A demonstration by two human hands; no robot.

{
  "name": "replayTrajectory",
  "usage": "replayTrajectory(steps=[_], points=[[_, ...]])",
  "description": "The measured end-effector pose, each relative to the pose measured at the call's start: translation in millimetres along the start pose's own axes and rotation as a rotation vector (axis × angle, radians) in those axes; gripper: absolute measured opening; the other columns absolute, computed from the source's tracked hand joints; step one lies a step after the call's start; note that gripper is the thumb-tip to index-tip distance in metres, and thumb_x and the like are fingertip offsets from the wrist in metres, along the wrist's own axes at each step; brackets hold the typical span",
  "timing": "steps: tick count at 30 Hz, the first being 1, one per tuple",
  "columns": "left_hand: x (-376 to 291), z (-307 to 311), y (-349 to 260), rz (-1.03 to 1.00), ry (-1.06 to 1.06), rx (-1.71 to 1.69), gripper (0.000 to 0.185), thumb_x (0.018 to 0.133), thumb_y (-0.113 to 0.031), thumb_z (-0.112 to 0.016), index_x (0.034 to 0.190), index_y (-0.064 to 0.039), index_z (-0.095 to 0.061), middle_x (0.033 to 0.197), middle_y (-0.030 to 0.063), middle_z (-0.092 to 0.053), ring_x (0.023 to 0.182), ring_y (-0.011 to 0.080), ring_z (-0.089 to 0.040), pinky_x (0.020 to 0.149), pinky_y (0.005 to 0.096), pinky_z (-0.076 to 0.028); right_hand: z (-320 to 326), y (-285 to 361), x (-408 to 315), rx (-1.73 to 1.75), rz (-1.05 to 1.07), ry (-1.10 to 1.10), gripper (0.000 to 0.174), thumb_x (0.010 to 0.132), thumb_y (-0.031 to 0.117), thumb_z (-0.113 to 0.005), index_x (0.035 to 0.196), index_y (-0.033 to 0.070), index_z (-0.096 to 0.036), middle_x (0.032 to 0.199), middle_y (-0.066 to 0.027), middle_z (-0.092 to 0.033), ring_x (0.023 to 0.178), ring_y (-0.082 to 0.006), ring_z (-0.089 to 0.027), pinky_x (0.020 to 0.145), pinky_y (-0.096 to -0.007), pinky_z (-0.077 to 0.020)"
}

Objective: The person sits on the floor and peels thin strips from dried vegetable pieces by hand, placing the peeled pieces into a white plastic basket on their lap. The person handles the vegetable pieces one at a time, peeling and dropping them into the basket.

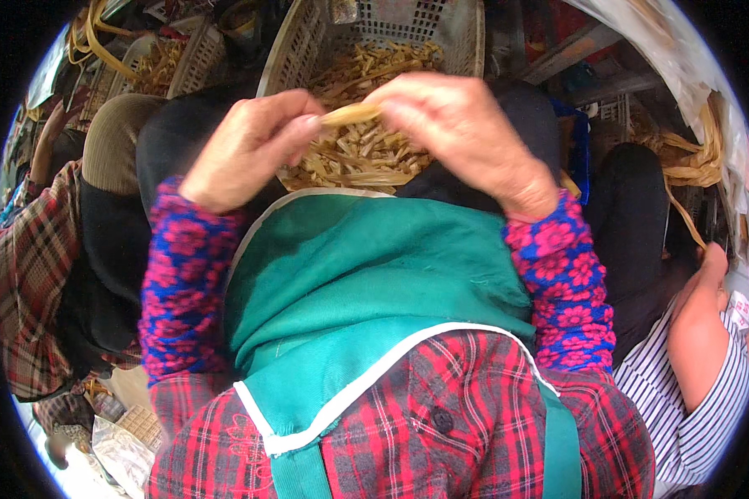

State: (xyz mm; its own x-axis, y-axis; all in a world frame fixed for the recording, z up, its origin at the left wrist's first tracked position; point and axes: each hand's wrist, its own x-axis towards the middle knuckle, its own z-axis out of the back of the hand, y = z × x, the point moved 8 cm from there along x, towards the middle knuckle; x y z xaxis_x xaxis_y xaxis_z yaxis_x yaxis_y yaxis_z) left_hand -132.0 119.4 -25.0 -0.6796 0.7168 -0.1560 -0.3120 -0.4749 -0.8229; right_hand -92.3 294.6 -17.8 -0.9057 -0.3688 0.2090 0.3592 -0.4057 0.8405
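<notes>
Between my two hands a short yellow-brown piece of dried plant strip (352, 114) is stretched, one end in each. My left hand (256, 143) pinches its left end between thumb and fingers. The other end is in my right hand (462, 134), which is blurred. Below them stands a plastic basket (309, 47) with slotted walls, set between my knees. Many short cut pieces of the same dried material (365, 156) lie heaped inside it. Part of the heap is hidden behind my hands.
A green apron (374, 268) covers my lap. At the left sits a person in a plaid sleeve (37, 262), near another basket (190, 59) of pieces. On the right, a co-worker's hand (714, 259) holds a long strip from a hanging bundle (702, 153).
</notes>
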Motion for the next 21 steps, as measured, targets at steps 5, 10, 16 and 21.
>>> replayTrajectory(steps=[5,10,16,21], points=[[-7,49,-45,-0.152,-0.029,0.426,0.018,0.104,-0.015,-0.062,0.094,-0.001,-0.068,0.073,0.0006,-0.060,0.066,0.0110,-0.054,0.061,0.0276,-0.046,47,-35,-19,-0.180,0.089,-0.131,0.027,0.098,0.013,-0.061,0.121,0.005,-0.071,0.096,-0.0090,-0.072,0.090,-0.0200,-0.070,0.081,-0.0323,-0.0559],[1,89,-29,-0.252,-0.734,0.143,0.005,0.096,-0.005,-0.069,0.095,-0.002,-0.073,0.084,-0.0012,-0.070,0.079,0.0045,-0.062,0.070,0.0230,-0.051,-33,15,-2,0.588,-0.149,0.330,0.045,0.101,0.016,-0.058,0.146,0.012,-0.057,0.085,0.0012,-0.068,0.074,-0.0076,-0.057,0.069,-0.0254,-0.0491],[4,-46,16,-0.087,-0.454,-0.400,0.036,0.099,-0.008,-0.061,0.134,0.001,-0.059,0.105,0.0018,-0.068,0.094,0.0110,-0.062,0.085,0.0284,-0.052,-42,-24,13,-0.049,-0.047,0.060,0.056,0.100,0.011,-0.061,0.153,0.012,-0.045,0.098,-0.0144,-0.072,0.084,-0.0235,-0.072,0.078,-0.0365,-0.0577],[5,-35,31,0.107,-0.410,-1.137,0.028,0.108,-0.031,-0.052,0.105,-0.005,-0.064,0.084,-0.0047,-0.058,0.054,0.0016,-0.031,0.048,0.0199,-0.022,-16,2,10,0.093,0.047,-0.305,0.048,0.094,0.018,-0.075,0.135,0.006,-0.055,0.086,-0.0098,-0.076,0.068,-0.0131,-0.071,0.060,-0.0286,-0.0563]])
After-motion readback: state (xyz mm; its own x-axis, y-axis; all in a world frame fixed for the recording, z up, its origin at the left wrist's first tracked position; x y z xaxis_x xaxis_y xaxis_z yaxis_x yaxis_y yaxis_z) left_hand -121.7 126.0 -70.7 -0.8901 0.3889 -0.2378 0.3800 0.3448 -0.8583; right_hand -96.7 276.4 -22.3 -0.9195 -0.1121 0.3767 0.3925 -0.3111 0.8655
